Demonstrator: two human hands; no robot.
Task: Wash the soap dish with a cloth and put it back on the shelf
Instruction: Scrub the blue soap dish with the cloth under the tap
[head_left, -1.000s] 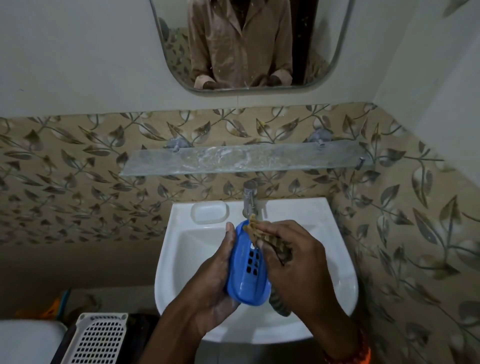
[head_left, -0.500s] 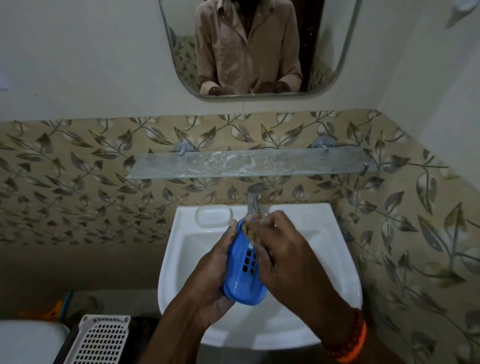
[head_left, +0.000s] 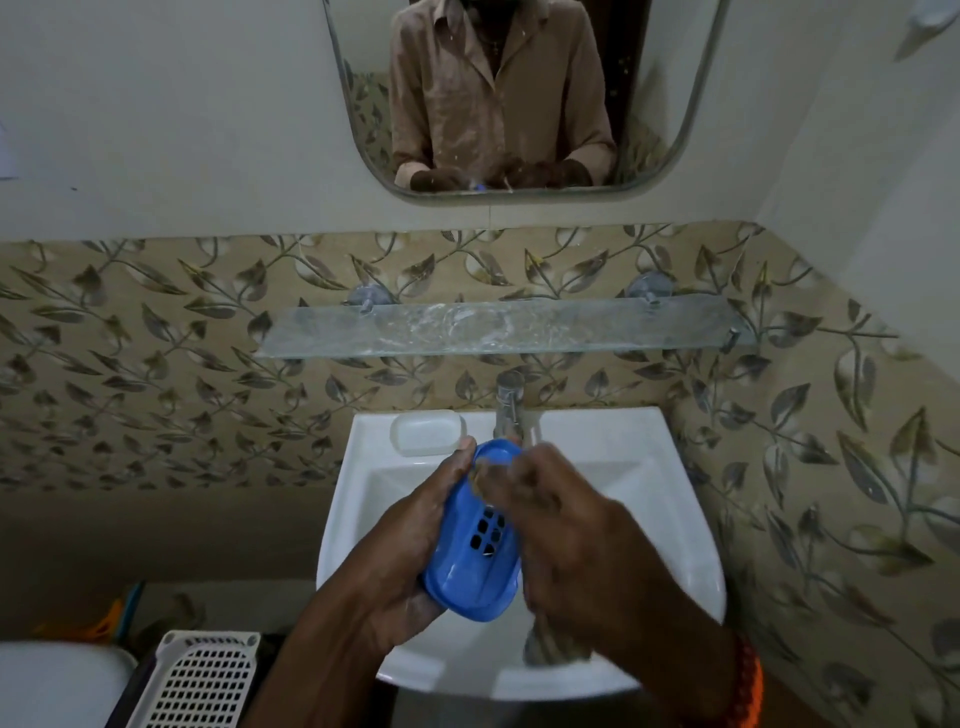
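**A:** What's nearest to you down there?

**B:** At the bottom left, a white slotted basket (head_left: 195, 680), and beside it the rounded white edge of something I can't identify. On my right wrist, an orange beaded band (head_left: 748, 675).

**A:** And your hands?

**B:** My left hand (head_left: 400, 551) cups the blue soap dish (head_left: 475, 535) from its left side, fingers curled round the back and the thumb up near the top rim. The dish is tilted on edge over the basin, its hollow side with the drain slots turned toward my right hand (head_left: 576, 525).

**A:** What's the right grip doing?

**B:** It is closed on the cloth (head_left: 550, 642), the fingers bunching it against the upper inside of the dish. That hand is blurred, so I can't make out each finger. A tail of the cloth hangs below my right palm, over the front of the sink (head_left: 670, 519).

**A:** So the dish isn't on the shelf?

**B:** No, it's in my hands above the white sink, in front of the tap (head_left: 508, 402).

**A:** What lies beyond?

**B:** A white bar of soap (head_left: 427, 432) lies on the sink's back ledge, left of the tap. Above that, the glass shelf (head_left: 498, 330) is fixed to the leaf-patterned tiles (head_left: 156, 353). Higher still, the mirror (head_left: 670, 104) shows a person in a tan shirt, hands together at the lower edge
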